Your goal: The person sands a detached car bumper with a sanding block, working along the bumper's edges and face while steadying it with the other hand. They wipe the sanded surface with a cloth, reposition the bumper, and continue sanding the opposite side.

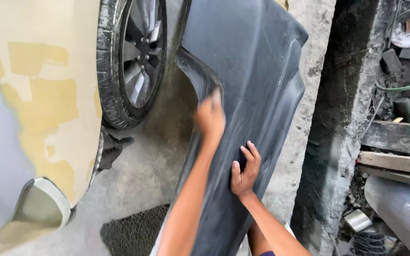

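Both hands on a dark grey car body panel stood up on the concrete floor

The panel (243,71) looks like a fender, stood nearly upright with its lower end down by the floor (143,170), between the wheel (136,57) and the rough concrete pillar (328,142). The left hand (209,116) is up at the curved arch edge; it looks curled over the lip, but I can't tell how tight. The right hand (244,170) is lower, fingers spread and pressed flat on the face, not wrapped round anything. My guess is it's thin, stiff and fairly light but floppy for its size, with a dusty matte face that'd be slippy under a flat palm, so the edges and arch lip seem the better places to grab. A filler-patched car body (48,104) is at the left.
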